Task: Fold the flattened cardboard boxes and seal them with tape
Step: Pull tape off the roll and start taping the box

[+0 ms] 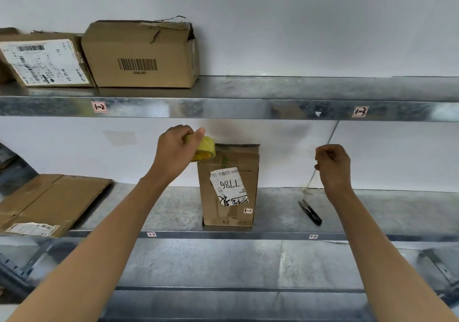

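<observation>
A folded cardboard box (229, 187) with a white label stands upright on the middle metal shelf (273, 235). My left hand (175, 151) grips a roll of yellow tape (204, 149) at the box's upper left corner. My right hand (332, 166) is raised at the same height to the right of the box, with its fingers curled and pinched together. A faint translucent strip seems to run from the roll towards that hand, and the pinched end is hard to see. A flattened cardboard box (49, 203) lies on the same shelf at the far left.
Small black snips (310, 212) lie on the shelf right of the box, below my right hand. On the upper shelf (273, 109) at the left stand a brown box with a barcode (140, 56) and a labelled box (44, 61). A lower shelf runs beneath.
</observation>
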